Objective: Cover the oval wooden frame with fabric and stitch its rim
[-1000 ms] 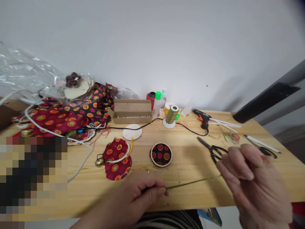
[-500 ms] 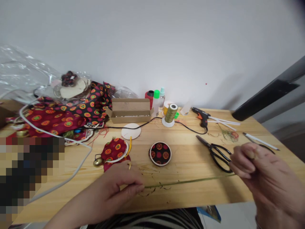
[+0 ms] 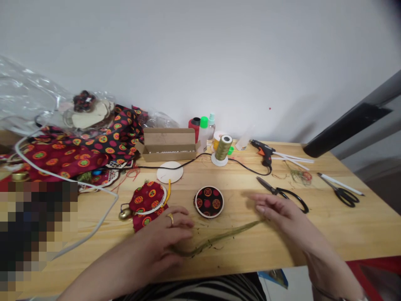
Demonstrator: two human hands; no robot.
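Observation:
A slack bundle of olive-green thread [image 3: 230, 235] curves over the wooden table in front of me. My left hand [image 3: 164, 238], with a ring on one finger, is at its left end, fingers apart. Stretched fingers show on my right hand [image 3: 282, 215], which is at the bundle's right end; the thread passes out of sight by the thumb. Just beyond the bundle sits a round dark patterned fabric disc [image 3: 209, 202] with a pale rim. Near my left hand is a red patterned fabric piece [image 3: 147, 198] with a brass bell [image 3: 125, 213] and yellow cord.
Black-handled scissors [image 3: 291, 196] lie beside my right hand, with a second pair [image 3: 344, 196] and a white pen [image 3: 344, 185] farther right. A thread spool [image 3: 223, 148], glue gun [image 3: 265, 151] and cardboard box [image 3: 169, 154] stand behind. White cable [image 3: 103, 221] crosses the left side.
The thread was stretched straight between my hands and now hangs slack in a curve. My right hand has moved left and down from a fist, its fingers extended. My left fingers have spread.

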